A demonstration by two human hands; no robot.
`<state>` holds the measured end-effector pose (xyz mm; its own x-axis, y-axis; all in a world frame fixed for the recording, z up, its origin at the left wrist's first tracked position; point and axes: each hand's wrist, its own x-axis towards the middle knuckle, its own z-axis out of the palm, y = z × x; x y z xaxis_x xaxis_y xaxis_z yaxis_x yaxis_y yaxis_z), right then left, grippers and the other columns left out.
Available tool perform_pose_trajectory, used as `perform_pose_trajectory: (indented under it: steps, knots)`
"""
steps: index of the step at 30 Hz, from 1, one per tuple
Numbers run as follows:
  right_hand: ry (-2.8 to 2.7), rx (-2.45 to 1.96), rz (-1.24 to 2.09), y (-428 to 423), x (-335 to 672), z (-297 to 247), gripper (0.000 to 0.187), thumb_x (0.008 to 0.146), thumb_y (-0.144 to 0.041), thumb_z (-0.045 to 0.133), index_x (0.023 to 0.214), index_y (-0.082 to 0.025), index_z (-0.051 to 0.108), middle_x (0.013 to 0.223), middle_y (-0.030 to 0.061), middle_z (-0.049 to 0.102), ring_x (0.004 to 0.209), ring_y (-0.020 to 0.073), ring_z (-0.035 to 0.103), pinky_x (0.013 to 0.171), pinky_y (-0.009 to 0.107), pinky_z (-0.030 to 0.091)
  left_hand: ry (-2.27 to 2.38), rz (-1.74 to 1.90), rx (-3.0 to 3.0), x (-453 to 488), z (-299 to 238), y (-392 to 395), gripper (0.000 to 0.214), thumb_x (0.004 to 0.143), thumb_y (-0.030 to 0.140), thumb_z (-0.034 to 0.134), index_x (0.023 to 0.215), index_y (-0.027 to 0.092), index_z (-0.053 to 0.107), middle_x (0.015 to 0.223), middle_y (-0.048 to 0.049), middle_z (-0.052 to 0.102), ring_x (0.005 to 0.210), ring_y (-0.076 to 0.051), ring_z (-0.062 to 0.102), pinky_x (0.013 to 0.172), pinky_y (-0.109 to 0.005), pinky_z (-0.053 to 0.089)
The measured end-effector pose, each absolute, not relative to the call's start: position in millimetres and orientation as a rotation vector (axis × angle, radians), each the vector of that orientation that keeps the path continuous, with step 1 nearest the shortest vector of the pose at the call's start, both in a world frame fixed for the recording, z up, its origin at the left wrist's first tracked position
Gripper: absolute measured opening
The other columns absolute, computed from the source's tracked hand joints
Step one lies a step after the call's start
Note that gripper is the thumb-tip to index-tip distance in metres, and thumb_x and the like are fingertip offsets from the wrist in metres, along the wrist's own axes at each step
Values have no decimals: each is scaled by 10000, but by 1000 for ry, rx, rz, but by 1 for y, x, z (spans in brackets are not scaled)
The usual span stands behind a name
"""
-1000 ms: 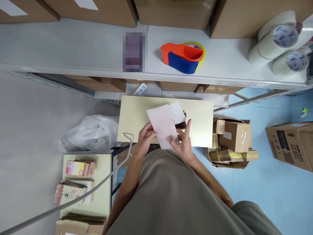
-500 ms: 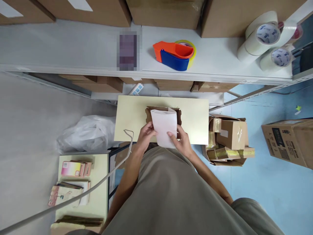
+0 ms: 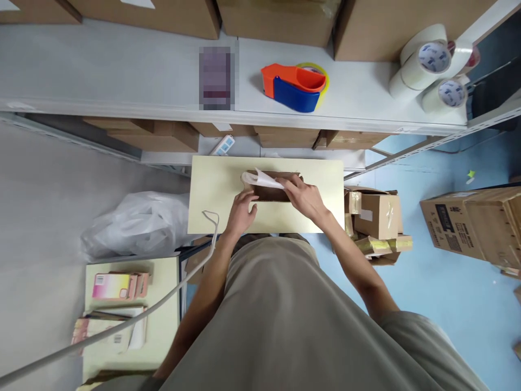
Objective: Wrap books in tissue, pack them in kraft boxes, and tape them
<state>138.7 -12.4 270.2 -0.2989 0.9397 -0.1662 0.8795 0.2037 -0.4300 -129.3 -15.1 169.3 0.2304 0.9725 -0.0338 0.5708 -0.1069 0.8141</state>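
Observation:
A small open cardboard box (image 3: 271, 194) sits on the pale yellow table in front of me. Partly inside it, along its far side, is a white, soft-looking packet (image 3: 264, 178), seen nearly edge-on; whatever it contains is hidden. My right hand (image 3: 304, 196) reaches over the box's right end, with its fingers closed on the packet's right end. By the box's near left corner is my left hand (image 3: 241, 214), thumb and fingers apart with nothing held. Whether its fingertips touch the cardboard I cannot tell.
A shelf (image 3: 142, 70) beyond the table (image 3: 325, 190) carries an orange and blue tape dispenser (image 3: 295, 87) and tape rolls (image 3: 419, 65). A grey cable (image 3: 179, 293) crosses at left. Cartons (image 3: 376, 217) stand right; a plastic bag (image 3: 138, 225) and a side table (image 3: 163, 320) stand left.
The white packet has gone from upright before my body to partly inside the box, tipped edge-on. My left hand has let go of it; my right hand has moved forward with it.

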Motion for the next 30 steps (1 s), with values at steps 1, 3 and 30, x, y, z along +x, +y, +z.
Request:
perform_pose_trajectory:
  steps: [1, 3, 30]
  knots:
    - [-2408, -1797, 677, -6, 136, 270, 510, 1168, -272, 356, 1644, -367, 514, 1467, 121, 651, 1030, 278, 750, 845, 356, 585, 1403, 682, 1819, -131, 167, -15, 213, 890, 220, 690, 1075, 237, 795, 1358, -153, 727, 1372, -383, 608, 1257, -616, 453]
    - [-2530, -1842, 669, 2, 131, 267, 526, 1161, -235, 352, 1651, -358, 497, 1475, 136, 647, 1020, 280, 762, 878, 377, 573, 1365, 663, 1861, -134, 165, -17, 195, 899, 211, 690, 1054, 243, 803, 1380, -155, 704, 1403, -393, 580, 1271, -623, 440]
    - [-1550, -2198, 542, -54, 154, 214, 450, 1137, -441, 462, 1396, -157, 696, 1377, 227, 723, 1234, 341, 723, 1030, 510, 631, 1315, 751, 1685, -151, 160, -13, 193, 899, 316, 811, 1076, 246, 784, 1555, -160, 600, 1496, -412, 523, 1296, -593, 391]
